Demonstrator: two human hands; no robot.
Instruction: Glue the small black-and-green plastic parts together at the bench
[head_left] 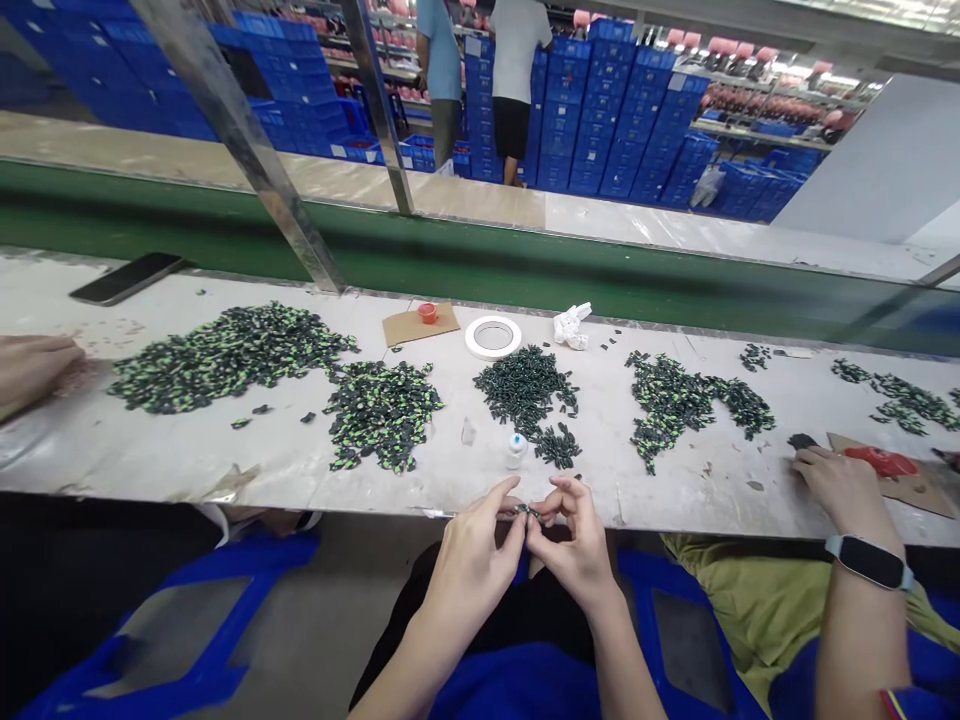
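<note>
Small dark piece with light green flecks [525, 511], probably moulded rubber or plastic, sits between the fingertips of both hands, just at the near edge of the long white worktable [285, 465]. The left hand [476, 545] pinches it from one side with thumb and forefinger; the right hand [576, 550] meets it from the other with thumb and fingertips, its other fingers curled. Neither hand appears to hold anything else, though the fingers hide much of the piece.

It should be very light, and likely a little flexible rather than brittle; whether it is slippery I cannot tell. Being so small, it is best taken by its two ends or side edges, with light fingertip pressure.

Its long axis seems to run crosswise, from one hand toward the other, roughly along the table edge; which end is the front is too small to make out.

Just beyond the hands stand a small clear bottle with a blue tip [516, 452] and a heap of plain dark green pieces [521, 385], lying at mixed angles.
</note>
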